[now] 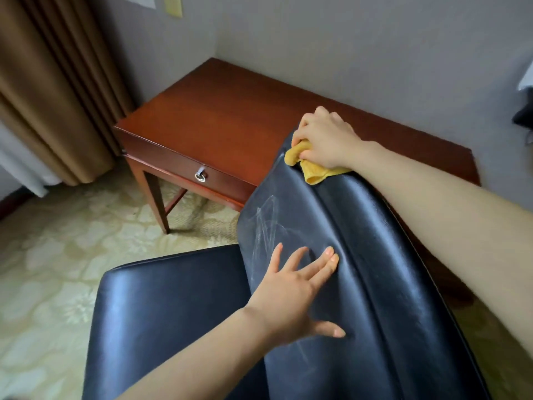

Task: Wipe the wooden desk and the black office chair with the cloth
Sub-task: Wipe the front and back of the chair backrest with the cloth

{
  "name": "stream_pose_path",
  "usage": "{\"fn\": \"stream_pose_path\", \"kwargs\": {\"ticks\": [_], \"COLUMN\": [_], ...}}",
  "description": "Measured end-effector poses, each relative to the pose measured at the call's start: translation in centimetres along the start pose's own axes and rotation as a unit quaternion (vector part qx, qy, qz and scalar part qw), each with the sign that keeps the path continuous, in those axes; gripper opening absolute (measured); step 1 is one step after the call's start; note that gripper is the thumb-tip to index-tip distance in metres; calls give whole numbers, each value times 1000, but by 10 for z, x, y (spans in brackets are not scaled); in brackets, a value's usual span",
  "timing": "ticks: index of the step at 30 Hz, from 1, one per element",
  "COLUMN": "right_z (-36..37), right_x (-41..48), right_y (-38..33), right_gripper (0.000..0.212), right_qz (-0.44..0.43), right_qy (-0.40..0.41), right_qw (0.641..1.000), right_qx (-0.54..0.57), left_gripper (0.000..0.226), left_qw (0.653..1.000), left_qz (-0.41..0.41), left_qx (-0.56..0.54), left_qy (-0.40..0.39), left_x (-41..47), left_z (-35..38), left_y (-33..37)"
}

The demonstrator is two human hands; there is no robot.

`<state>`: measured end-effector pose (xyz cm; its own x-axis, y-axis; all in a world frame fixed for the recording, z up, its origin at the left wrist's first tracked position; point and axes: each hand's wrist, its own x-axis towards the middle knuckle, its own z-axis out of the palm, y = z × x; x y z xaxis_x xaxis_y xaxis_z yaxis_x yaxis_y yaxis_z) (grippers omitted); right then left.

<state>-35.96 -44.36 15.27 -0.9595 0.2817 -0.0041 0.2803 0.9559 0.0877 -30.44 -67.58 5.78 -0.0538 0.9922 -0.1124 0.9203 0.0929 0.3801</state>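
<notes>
Hands on the job: a person's right hand (326, 140) grips a bunched yellow cloth (313, 168), fingers curled round it, and presses it onto the top edge of a black office chair (403, 284). A fold of the cloth hangs out below the palm onto the glossy leather. The left hand (297, 290) holds nothing; it lies flat, fingers straight and spread, on the face of the backrest (302, 215) that looks toward the seat (173, 313), well below the cloth. Pale scuff marks (265, 223) streak the leather just above the left fingertips. Both forearms are bare.

The chair fills the lower right of the view, its backrest leaning toward the camera and its seat jutting out to the left. Just beyond it stands the wooden desk (230, 111), reddish-brown and polished, set into a corner against a grey wall (346, 39). The chair's top edge overlaps the desk's near side in the view; whether the two touch cannot be told. A drawer (173, 166) in the desk's front carries a silver ring pull (200, 176).

Left of the desk, a brown curtain (52, 82) falls in heavy pleats to the floor. A pale carpet (57, 241) with a floral pattern spreads beneath desk and chair. High on the wall, paper notes (173, 5) are cut off by the frame's top edge
</notes>
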Motion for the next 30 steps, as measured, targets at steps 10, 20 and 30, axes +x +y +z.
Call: {"fn": "stream_pose_path", "kwargs": {"ticks": [10, 20, 30], "right_z": [17, 15, 10], "right_x": [78, -34, -216], "right_y": [-20, -28, -70], "right_gripper": [25, 24, 27], "right_qz": [3, -131, -16], "right_qy": [-8, 0, 47], "right_qw": [982, 954, 948], "right_qx": [-191, -271, -315], "left_gripper": [90, 79, 63], "left_qw": [996, 990, 994], "left_qz": [-67, -101, -59], "left_qx": [25, 27, 46], "left_qy": [-45, -96, -76], "left_x": [6, 14, 4], "left_z": [-11, -9, -8], "left_y": [16, 16, 7]}}
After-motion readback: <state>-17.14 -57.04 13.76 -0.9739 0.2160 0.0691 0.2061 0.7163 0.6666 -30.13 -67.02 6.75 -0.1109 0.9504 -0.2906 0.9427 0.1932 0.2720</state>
